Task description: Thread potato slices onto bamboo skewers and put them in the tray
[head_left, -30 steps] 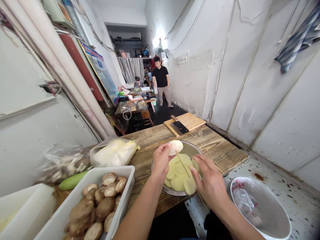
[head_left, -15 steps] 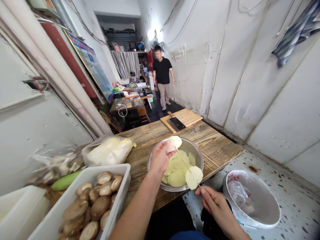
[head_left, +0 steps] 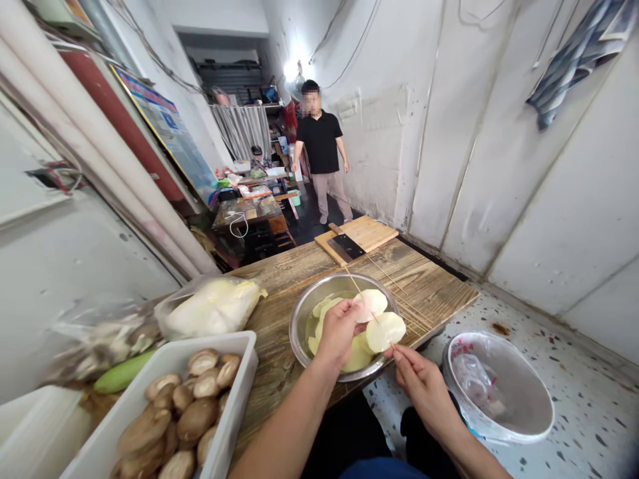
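Observation:
My left hand (head_left: pixel 339 332) is closed around pale potato slices (head_left: pixel 372 304) above the metal bowl (head_left: pixel 295 327). A thin wooden skewer (head_left: pixel 353 279) runs through them, its far end sticking out beyond. Nearer to me on the same skewer sits a rounder potato slice (head_left: pixel 386 332). Thumb and fingers of my right hand (head_left: pixel 422 380) pinch the skewer's near end, just below that slice. More potato slices (head_left: pixel 358 356) lie in the bowl, partly hidden by my left hand.
Loose skewers (head_left: pixel 417 313) lie right of the bowl. A cleaver (head_left: pixel 348 247) rests on a cutting board (head_left: pixel 377 234). Left stand a tray (head_left: pixel 247 362) of mushrooms (head_left: pixel 197 416) and bagged cabbage (head_left: pixel 210 303). A lined bucket (head_left: pixel 529 406) is at right; a person (head_left: pixel 321 146) stands beyond.
My right hand left the bowl's slices and pinched the skewer's near end, with a slice on it. That slice now sits close to the left hand's slices, and the skewer's far end protrudes. The person came nearer.

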Available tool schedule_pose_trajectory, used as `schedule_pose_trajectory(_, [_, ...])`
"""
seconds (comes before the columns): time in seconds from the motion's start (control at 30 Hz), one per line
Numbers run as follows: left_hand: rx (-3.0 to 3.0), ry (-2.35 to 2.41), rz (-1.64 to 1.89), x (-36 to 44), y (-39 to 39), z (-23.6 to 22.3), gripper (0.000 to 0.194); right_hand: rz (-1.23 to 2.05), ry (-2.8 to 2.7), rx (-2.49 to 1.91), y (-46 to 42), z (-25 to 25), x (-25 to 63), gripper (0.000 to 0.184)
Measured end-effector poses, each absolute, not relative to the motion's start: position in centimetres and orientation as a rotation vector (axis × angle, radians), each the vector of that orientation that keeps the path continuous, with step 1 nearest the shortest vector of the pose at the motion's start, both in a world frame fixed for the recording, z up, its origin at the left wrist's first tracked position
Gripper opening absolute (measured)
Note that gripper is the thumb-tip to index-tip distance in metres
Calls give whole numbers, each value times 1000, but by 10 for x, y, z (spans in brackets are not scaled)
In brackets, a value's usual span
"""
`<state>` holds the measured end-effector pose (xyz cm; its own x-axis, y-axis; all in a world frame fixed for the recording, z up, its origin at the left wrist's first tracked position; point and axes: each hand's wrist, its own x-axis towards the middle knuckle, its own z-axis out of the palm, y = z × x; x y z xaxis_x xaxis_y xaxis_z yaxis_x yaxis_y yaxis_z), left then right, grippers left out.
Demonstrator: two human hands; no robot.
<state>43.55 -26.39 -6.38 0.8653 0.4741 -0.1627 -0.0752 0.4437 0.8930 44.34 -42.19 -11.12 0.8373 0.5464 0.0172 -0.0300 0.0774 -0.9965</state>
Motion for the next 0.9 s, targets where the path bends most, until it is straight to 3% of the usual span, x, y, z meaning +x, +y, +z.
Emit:
schedule_pose_trajectory(0.33, [1021,315,229,430,-269,-56,45,426,-411,-1407,-416,-107,442,40])
schedule_pose_trajectory(0.57, [1120,316,125,430,-258,-62,44,388,-405,-1423,-417,-111,446,40])
schedule_pose_trajectory(0.77, [1910,330,234,440,-209,-63,25,284,-311,-1418,-430,-108,459,37])
schedule_pose_trajectory(0.9, [2132,80,-41,451,-216,-85,23,179,-336,-1507,-435,-106,462,38])
